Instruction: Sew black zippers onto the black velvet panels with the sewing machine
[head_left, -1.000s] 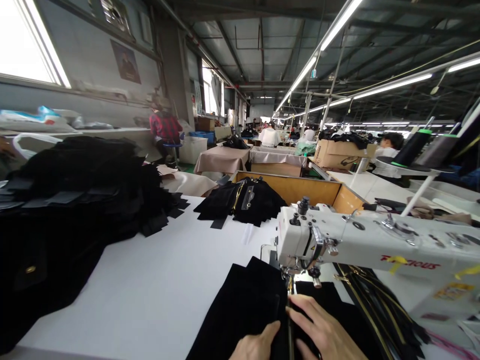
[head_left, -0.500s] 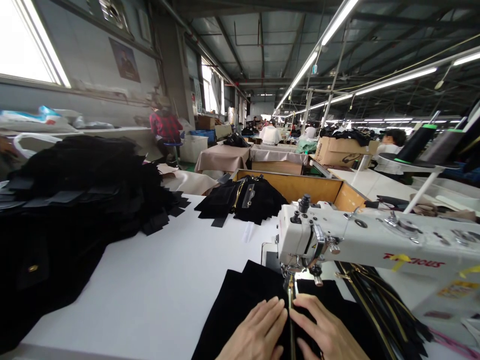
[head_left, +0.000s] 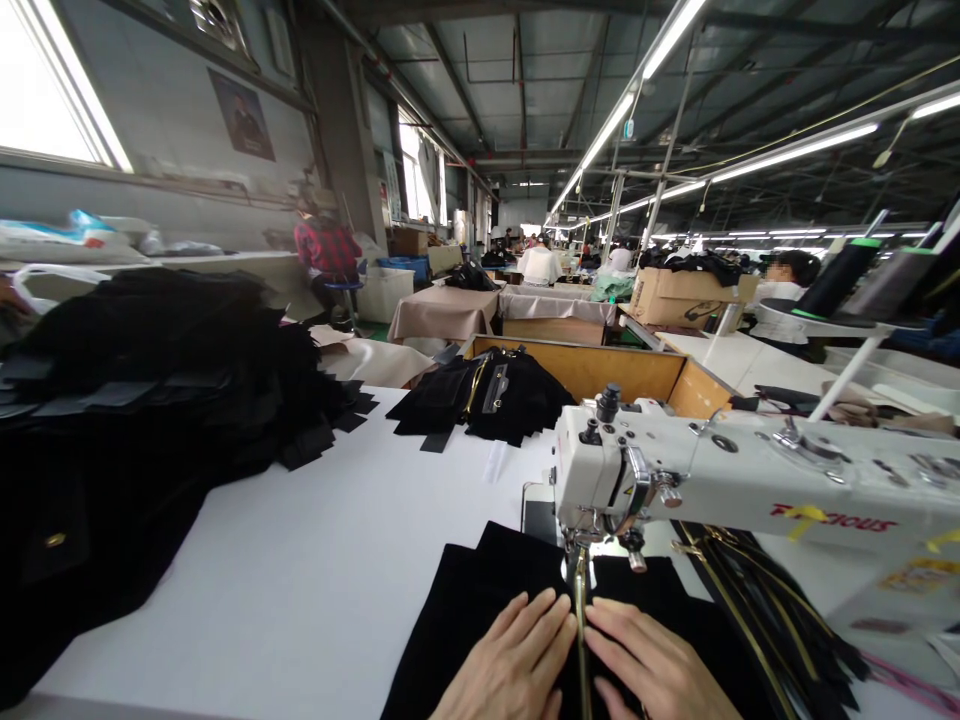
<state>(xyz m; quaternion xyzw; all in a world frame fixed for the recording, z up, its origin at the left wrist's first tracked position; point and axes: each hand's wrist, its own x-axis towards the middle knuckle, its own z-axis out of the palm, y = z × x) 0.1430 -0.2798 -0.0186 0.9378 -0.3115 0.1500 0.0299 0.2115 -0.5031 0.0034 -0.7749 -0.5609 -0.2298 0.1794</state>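
My left hand (head_left: 517, 660) and my right hand (head_left: 652, 665) lie flat, fingers together, on a piece of black fabric (head_left: 472, 610) at the near edge of the white table (head_left: 315, 560). A gold zipper strip (head_left: 581, 640) runs between the two hands up to the needle of the white sewing machine (head_left: 720, 475). Both hands press the fabric on either side of the zipper, just in front of the presser foot (head_left: 579, 560).
A big heap of black fabric pieces (head_left: 135, 400) fills the table's left. A smaller black pile (head_left: 487, 395) lies by a wooden box (head_left: 600, 370). Black zippers with gold teeth (head_left: 765, 610) hang under the machine arm. Thread cones (head_left: 832, 280) stand at right. Other workers sit far back.
My left hand slid forward beside the zipper and flattened on the fabric. Both hands and the fabric sit slightly closer to the needle than a second ago.
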